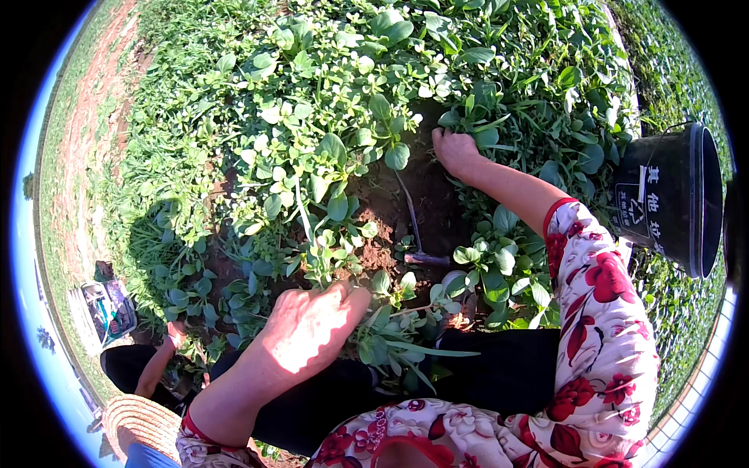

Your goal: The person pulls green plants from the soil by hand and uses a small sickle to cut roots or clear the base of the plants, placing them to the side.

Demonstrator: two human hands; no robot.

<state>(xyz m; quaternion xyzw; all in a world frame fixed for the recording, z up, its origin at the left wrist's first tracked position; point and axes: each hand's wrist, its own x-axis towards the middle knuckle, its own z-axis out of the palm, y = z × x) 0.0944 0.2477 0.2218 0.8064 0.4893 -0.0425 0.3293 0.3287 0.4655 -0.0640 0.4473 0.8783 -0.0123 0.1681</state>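
Note:
My left hand (pixel 316 324) is closed in a fist around a bunch of pulled leafy green plants (pixel 386 343); leaves and long grassy blades stick out on both sides of it. Farther off and to the right, my right hand (pixel 458 153) has its fingers curled at the base of a leafy green plant (pixel 485 134) beside bare soil. Its fingertips are partly hidden by leaves. Between the hands, a small hand tool (pixel 427 259) with a short handle and a thin, bent metal shaft lies on the brown earth.
A black bucket (pixel 663 195) with white markings lies tipped at the right. Dense greens (pixel 296 101) fill the bed ahead. At lower left, another person in a straw hat (pixel 144 421) reaches a hand (pixel 176 334) into the plants, near a crate (pixel 109 312) holding items.

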